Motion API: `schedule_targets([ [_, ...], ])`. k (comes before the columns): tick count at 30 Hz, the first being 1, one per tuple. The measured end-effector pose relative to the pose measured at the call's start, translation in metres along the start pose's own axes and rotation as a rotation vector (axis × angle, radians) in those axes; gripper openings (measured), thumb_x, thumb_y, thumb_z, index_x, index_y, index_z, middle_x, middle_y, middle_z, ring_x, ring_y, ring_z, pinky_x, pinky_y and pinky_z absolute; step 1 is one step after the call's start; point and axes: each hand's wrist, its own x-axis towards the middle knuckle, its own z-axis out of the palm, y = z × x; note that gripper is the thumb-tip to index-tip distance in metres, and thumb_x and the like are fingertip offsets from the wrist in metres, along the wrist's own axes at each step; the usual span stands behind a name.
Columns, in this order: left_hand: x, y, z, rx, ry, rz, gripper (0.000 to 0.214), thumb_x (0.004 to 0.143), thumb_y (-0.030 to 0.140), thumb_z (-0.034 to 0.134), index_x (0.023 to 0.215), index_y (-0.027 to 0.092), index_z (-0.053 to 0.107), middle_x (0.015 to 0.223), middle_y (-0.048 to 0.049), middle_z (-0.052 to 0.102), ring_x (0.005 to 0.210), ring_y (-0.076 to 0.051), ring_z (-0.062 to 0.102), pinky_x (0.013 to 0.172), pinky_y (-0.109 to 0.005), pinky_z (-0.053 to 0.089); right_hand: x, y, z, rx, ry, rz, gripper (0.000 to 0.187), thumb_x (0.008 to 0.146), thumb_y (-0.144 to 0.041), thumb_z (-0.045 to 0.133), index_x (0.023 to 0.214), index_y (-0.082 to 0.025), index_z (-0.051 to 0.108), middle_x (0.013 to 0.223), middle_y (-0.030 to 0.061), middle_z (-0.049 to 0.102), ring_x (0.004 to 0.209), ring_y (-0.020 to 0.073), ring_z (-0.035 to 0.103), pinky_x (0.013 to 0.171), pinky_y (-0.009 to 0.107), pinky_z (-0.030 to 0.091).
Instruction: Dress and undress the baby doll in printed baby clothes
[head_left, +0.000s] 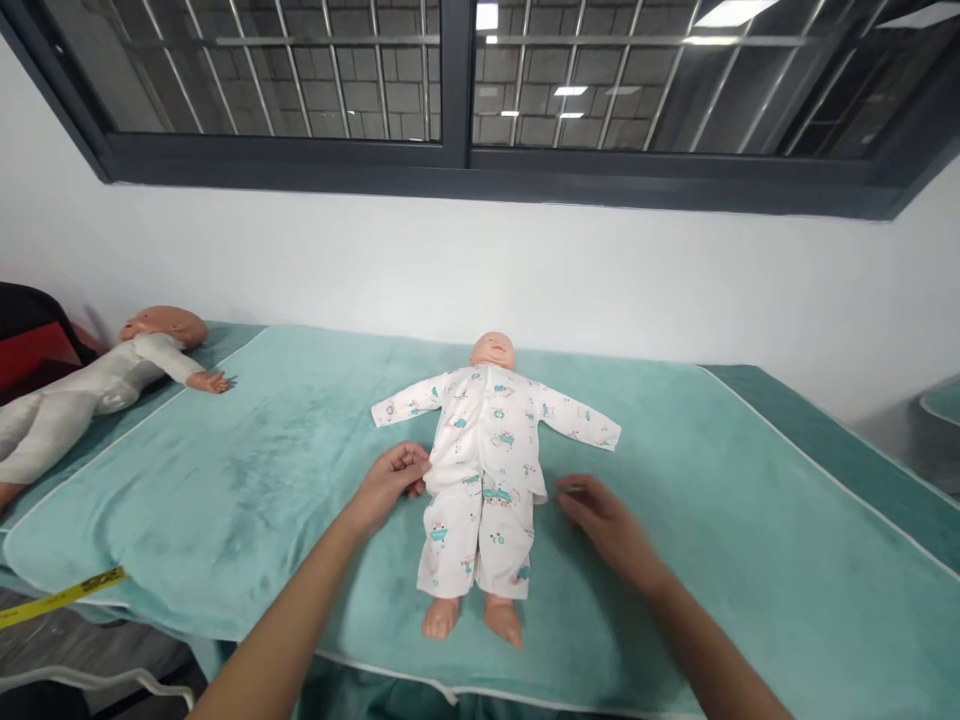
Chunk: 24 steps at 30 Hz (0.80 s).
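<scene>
A baby doll (493, 349) lies on its back, its bare feet toward me. It wears a white pajama top (491, 425) with small printed pictures and matching pajama pants (504, 545). Both sleeves are spread out, and their ends hide the doll's hands. At the left side of the top's hem, my left hand (394, 478) is closed, thumb and fingers pinching the cloth edge. My right hand (600, 515) hovers just right of the hem, apart from it. Its fingers are loosely bent, with a gap at the thumb and nothing seen in them.
A teal blanket (285, 470) with white edging covers the table. On the left lies a second doll (112, 385) in white clothing, beside a red and black bag (37, 345). Yellow tape (64, 597) hangs near the left front edge. Behind are a white wall (360, 260) and a barred window.
</scene>
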Motion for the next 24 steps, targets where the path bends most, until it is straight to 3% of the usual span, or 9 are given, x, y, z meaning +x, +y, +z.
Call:
schedule_targets([
  [2,0.012,-0.003,-0.014,0.189,0.206,0.021,0.034,0.082,0.041,0.058,0.106,0.018,0.056,0.090,-0.0050,0.062,0.073,-0.016,0.059,0.063,-0.027,0.047,0.018,0.017,-0.027,-0.145,0.224,0.084,0.036,0.086,-0.048,0.060,0.109,-0.021,0.057,0.092,0.0060,0.066,0.070,0.0192,0.060,0.069,0.034,0.048],
  [4,0.028,-0.005,-0.031,0.377,0.427,0.011,0.044,0.080,0.036,0.059,0.119,0.018,0.052,0.112,-0.0108,0.060,0.092,-0.022,0.062,0.073,-0.032,0.049,0.042,0.034,-0.051,-0.198,0.462,0.162,0.043,0.084,-0.047,0.059,0.117,-0.020,0.052,0.107,0.0109,0.067,0.069,0.0196,0.064,0.057,0.031,0.049],
  [5,0.037,-0.005,-0.039,0.495,0.484,-0.008,0.049,0.080,0.036,0.060,0.124,0.018,0.050,0.118,-0.0126,0.058,0.100,-0.025,0.061,0.078,-0.034,0.049,0.055,0.042,-0.060,-0.231,0.507,0.177,0.048,0.084,-0.047,0.058,0.122,-0.019,0.050,0.111,0.0128,0.067,0.069,0.0196,0.065,0.053,0.030,0.049],
  [7,0.054,-0.006,-0.050,0.763,0.500,-0.041,0.051,0.082,0.039,0.059,0.128,0.018,0.049,0.121,-0.0139,0.059,0.105,-0.029,0.061,0.083,-0.038,0.049,0.080,0.053,-0.072,-0.299,0.542,0.187,0.053,0.083,-0.047,0.057,0.125,-0.016,0.050,0.109,0.0146,0.068,0.064,0.0198,0.065,0.051,0.030,0.048],
  [10,0.073,-0.007,-0.055,0.999,0.449,-0.045,0.040,0.089,0.041,0.051,0.123,0.022,0.055,0.121,-0.0125,0.062,0.103,-0.031,0.062,0.083,-0.041,0.049,0.115,0.060,-0.077,-0.393,0.541,0.146,0.046,0.077,-0.042,0.063,0.115,-0.016,0.061,0.101,0.0136,0.070,0.071,0.0223,0.065,0.064,0.033,0.050],
  [13,0.083,-0.010,-0.052,1.016,0.488,-0.039,0.035,0.093,0.035,0.044,0.124,0.024,0.055,0.125,-0.0110,0.062,0.105,-0.031,0.063,0.083,-0.041,0.048,0.144,0.063,-0.078,-0.452,0.573,0.080,0.038,0.077,-0.034,0.061,0.110,-0.017,0.065,0.107,0.0117,0.069,0.087,0.0239,0.064,0.080,0.034,0.047],
  [16,0.087,-0.014,-0.053,1.025,0.583,-0.051,0.037,0.095,0.030,0.037,0.129,0.022,0.050,0.130,-0.0125,0.059,0.105,-0.030,0.062,0.082,-0.040,0.047,0.162,0.069,-0.081,-0.467,0.614,0.052,0.040,0.078,-0.032,0.056,0.114,-0.017,0.064,0.107,0.0105,0.068,0.081,0.0213,0.063,0.081,0.035,0.046],
  [21,0.089,-0.020,-0.056,1.025,0.690,-0.070,0.035,0.095,0.025,0.038,0.127,0.022,0.051,0.130,-0.0131,0.056,0.100,-0.028,0.063,0.073,-0.036,0.046,0.170,0.078,-0.084,-0.450,0.742,0.055,0.039,0.079,-0.032,0.054,0.113,-0.016,0.064,0.101,0.0097,0.068,0.072,0.0194,0.060,0.081,0.036,0.046],
  [24,0.090,-0.022,-0.056,1.012,0.702,-0.068,0.038,0.092,0.020,0.039,0.127,0.023,0.053,0.129,-0.0128,0.055,0.094,-0.027,0.064,0.069,-0.035,0.045,0.169,0.078,-0.083,-0.443,0.826,0.040,0.036,0.078,-0.032,0.054,0.109,-0.016,0.064,0.098,0.0103,0.066,0.079,0.0225,0.060,0.082,0.038,0.046],
])
